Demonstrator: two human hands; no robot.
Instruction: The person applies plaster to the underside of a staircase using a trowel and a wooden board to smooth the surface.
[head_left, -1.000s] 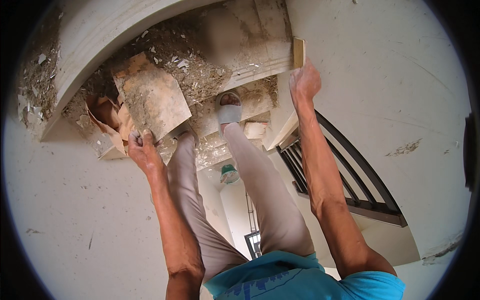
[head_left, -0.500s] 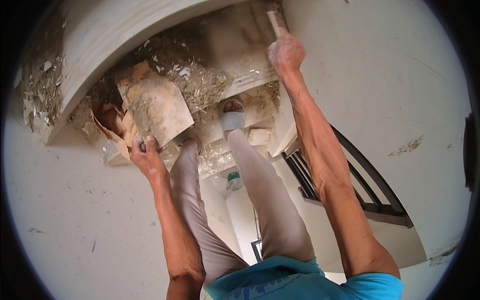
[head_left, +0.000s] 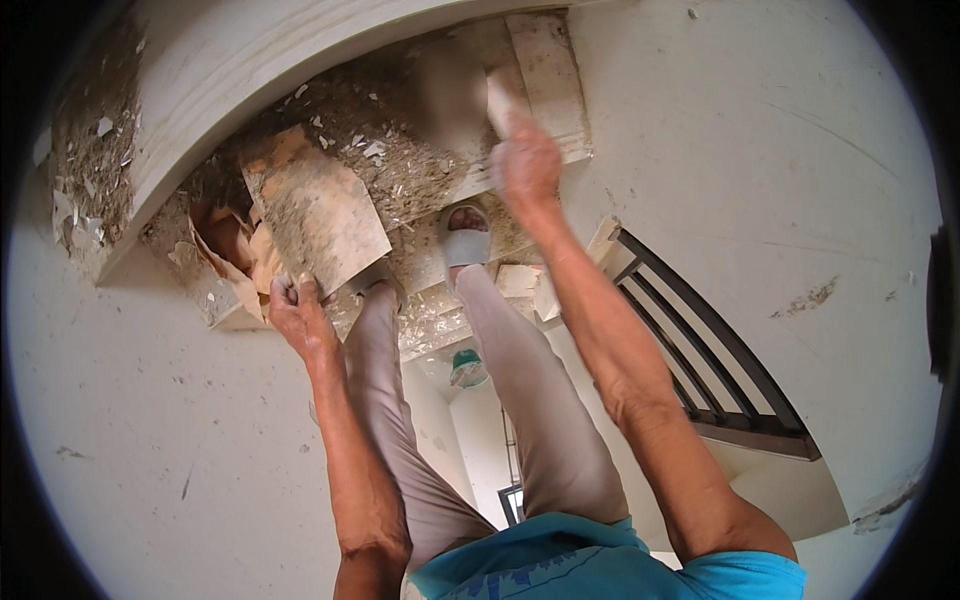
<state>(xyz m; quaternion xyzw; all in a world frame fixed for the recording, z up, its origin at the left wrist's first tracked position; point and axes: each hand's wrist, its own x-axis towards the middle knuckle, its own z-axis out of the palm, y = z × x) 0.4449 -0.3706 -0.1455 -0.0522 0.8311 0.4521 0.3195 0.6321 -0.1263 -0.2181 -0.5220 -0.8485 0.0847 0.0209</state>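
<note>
Pale, scuffed walls (head_left: pixel 760 230) close in a stairwell whose steps (head_left: pixel 475 180) are strewn with brown dirt and white flakes. Nearest are the person's blue-green shirt (head_left: pixel 540 560) and light trousers (head_left: pixel 545 400), with both bare forearms stretching out past the legs. The left hand (head_left: pixel 303 315) grips the near edge of a flat, dirt-smeared board (head_left: pixel 325 215), the thumb on top and the fingers bent underneath, partly hidden. The board lies tilted over the debris on the upper step, brown grit spread across its face, and a crumpled brown paper bag (head_left: pixel 230 240) sits at its left side. The right hand (head_left: pixel 528 165), blurred, is closed around a pale, narrow piece (head_left: pixel 500 105) pointing away above the dirty step; how each finger lies cannot be made out. Between the hands, a grey sandal (head_left: pixel 467 245) stands on a step, with a whitish block (head_left: pixel 517 280) to its right. Along the far side runs a curved pale ledge (head_left: pixel 200 100). A dark railing (head_left: pixel 720 320) slants at the right, and well below, between the legs, is a green bucket (head_left: pixel 467 370).
</note>
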